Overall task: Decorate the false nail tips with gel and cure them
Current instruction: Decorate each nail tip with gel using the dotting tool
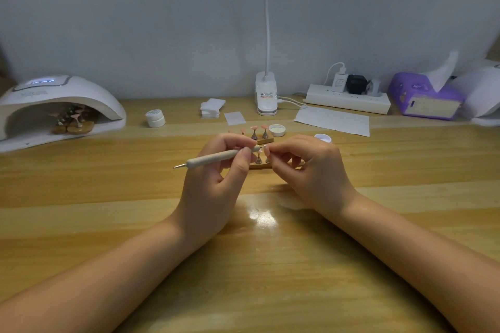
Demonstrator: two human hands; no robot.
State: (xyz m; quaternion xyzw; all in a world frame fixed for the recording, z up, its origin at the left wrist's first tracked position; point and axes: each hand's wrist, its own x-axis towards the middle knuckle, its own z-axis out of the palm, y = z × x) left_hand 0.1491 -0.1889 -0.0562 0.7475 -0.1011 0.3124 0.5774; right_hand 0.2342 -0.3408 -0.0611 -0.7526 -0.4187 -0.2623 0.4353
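Dotting pen [216, 159], gripped in left hand [213, 170] above worktop [108, 197], tip meeting the pinched fingertips [267, 151] of right hand [308, 167], pinched item too small to identify; nail-tip stand [261, 136] just behind both hands; curing lamp [56, 108] far left.

We see a glossy wooden table [108, 197], a smooth white plastic lamp [62, 100] upper left, a matt dotting tool [216, 157] with metal tip, paper sheet [332, 121].
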